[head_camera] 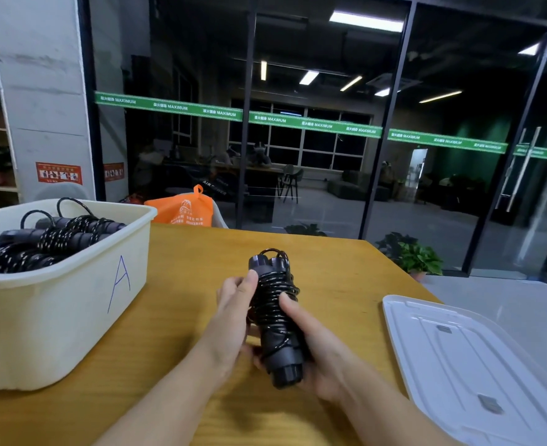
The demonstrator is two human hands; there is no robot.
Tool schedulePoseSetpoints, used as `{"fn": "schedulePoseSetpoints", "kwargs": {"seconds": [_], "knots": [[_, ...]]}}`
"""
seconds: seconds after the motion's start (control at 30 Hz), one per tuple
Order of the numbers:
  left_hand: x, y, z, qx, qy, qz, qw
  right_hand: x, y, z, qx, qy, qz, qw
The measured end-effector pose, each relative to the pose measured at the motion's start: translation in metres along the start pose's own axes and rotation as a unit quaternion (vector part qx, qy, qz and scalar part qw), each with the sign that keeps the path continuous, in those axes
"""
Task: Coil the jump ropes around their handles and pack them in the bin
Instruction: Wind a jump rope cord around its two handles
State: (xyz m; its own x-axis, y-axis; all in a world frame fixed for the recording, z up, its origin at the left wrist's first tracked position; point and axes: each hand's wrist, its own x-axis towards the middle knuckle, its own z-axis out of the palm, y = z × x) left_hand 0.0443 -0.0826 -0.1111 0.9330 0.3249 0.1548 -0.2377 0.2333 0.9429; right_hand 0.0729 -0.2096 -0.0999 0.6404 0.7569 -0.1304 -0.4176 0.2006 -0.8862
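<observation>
Head view: bin (72, 304) marked "A"; green strip (314, 123) reads "MAXIMUM".

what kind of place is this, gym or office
Probably a gym's front or staff area: green MAXIMUM banding runs along the glass wall, and a cream bin holds coiled jump ropes on a wooden table.

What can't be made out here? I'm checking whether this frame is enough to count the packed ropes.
- Cream plastic bin, head view: its left part is cut off by the frame edge, so the black coiled ropes inside can't be counted.
- Black coiled jump rope: both hands, left hand and right hand, cover its sides; the rope's end is hidden.
- Clear plastic lid: cut off at the right and bottom edges.
</observation>
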Motion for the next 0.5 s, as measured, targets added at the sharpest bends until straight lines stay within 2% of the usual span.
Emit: {"fn": "schedulePoseSetpoints", "kwargs": {"seconds": [0.1, 0.2, 0.23, 0.27, 0.3, 0.33, 0.4, 0.47, 0.5], "knots": [[0.002, 0.005, 0.002, 0.04, 0.035, 0.031, 0.998, 0.001, -0.002, -0.007, -0.013, -0.027, -0.036, 0.999], [0.003, 0.014, 0.004, 0.063, 0.061, 0.051, 0.995, 0.003, -0.003, -0.012, -0.058, 0.025, -0.071, 0.995], [0.003, 0.019, 0.002, 0.101, 0.067, 0.059, 0.991, 0.003, -0.002, -0.012, -0.073, 0.049, -0.076, 0.993], [0.003, 0.025, -0.003, 0.184, 0.073, 0.081, 0.977, 0.004, -0.002, -0.012, -0.084, 0.07, -0.081, 0.991], [0.004, 0.033, -0.008, 0.296, 0.085, 0.115, 0.944, 0.004, -0.001, -0.011, -0.086, 0.088, -0.082, 0.989], [0.006, 0.041, -0.016, 0.407, 0.106, 0.158, 0.893, 0.004, -0.001, -0.01, -0.083, 0.101, -0.081, 0.988], [0.011, 0.059, -0.033, 0.573, 0.161, 0.253, 0.763, 0.003, -0.002, -0.009, -0.077, 0.116, -0.075, 0.987], [0.021, 0.076, -0.048, 0.665, 0.231, 0.272, 0.656, 0.001, -0.003, -0.008, -0.072, 0.121, -0.068, 0.988], [0.027, 0.082, -0.055, 0.695, 0.261, 0.249, 0.622, 0.001, -0.004, -0.008, -0.072, 0.121, -0.067, 0.988]]}}
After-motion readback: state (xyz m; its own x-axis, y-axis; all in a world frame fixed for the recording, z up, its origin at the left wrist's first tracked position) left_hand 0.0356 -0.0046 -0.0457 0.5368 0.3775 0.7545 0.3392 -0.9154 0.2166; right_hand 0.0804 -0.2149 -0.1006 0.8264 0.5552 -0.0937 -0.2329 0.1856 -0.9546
